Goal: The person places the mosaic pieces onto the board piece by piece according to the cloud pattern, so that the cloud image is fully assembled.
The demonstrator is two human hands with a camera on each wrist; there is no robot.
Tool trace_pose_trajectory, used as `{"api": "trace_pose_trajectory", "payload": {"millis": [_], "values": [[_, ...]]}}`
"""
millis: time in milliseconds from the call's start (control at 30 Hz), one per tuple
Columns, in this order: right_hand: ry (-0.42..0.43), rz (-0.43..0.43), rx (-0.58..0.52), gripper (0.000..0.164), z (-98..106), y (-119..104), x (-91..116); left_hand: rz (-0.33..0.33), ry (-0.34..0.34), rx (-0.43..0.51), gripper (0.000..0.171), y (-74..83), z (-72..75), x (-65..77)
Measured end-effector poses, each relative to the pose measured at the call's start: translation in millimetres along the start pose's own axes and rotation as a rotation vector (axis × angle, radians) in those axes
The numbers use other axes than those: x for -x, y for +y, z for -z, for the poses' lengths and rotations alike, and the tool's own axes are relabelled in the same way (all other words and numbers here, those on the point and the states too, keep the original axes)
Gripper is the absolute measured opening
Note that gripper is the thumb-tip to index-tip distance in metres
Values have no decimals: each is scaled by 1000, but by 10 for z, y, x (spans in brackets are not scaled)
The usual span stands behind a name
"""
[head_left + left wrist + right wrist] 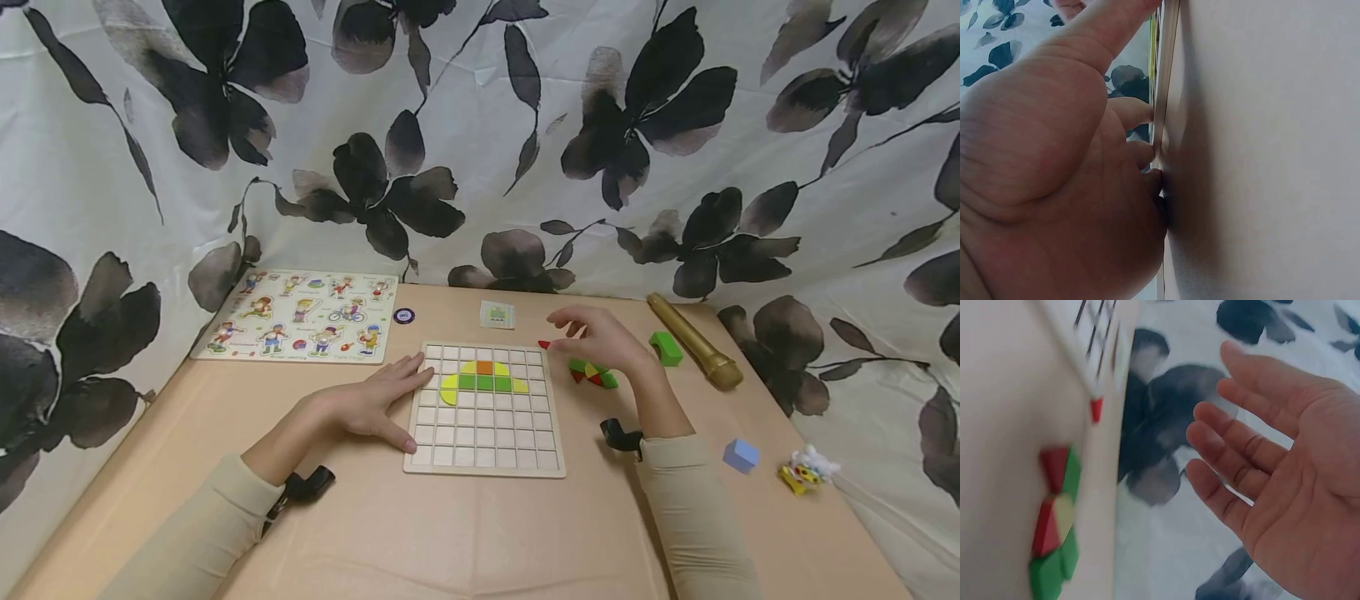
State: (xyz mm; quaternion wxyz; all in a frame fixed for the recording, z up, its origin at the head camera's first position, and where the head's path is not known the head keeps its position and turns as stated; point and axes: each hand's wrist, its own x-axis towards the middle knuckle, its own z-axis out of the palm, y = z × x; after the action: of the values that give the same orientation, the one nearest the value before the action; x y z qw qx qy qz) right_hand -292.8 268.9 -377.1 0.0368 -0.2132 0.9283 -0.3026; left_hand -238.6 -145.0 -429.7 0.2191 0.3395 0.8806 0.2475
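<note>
A square wooden grid board (487, 458) lies on the table, with orange, yellow and green pieces (485, 383) set in its upper rows. My left hand (360, 407) rests at the board's left edge, fingers straight and thumb near the lower left side. In the left wrist view, the fingertips meet the board's edge (1167, 75). Above the board's upper right corner hovers my right hand (600, 337), its fingers loosely bent and the palm bare in the right wrist view. Below it lie a small red piece (1096, 410) at the corner and several red, green and yellow pieces (1054, 522).
A picture board (322, 321) and a round dark token (403, 316) lie back left. Behind the grid is a small card (497, 315). On the right are a green arch block (666, 348), a gold microphone-shaped tube (693, 342), a blue block (741, 456) and a small toy figure (802, 475).
</note>
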Motion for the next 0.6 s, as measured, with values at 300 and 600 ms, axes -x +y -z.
{"api": "trace_pose_trajectory", "payload": {"millis": [300, 600], "values": [[-39, -68, -17, 37, 27, 449, 44, -3, -5, -2, 119, -8, -14, -11], [-106, -91, -34, 26, -2, 592, 67, 13, -6, 2, 120, 4, -14, -15]]}}
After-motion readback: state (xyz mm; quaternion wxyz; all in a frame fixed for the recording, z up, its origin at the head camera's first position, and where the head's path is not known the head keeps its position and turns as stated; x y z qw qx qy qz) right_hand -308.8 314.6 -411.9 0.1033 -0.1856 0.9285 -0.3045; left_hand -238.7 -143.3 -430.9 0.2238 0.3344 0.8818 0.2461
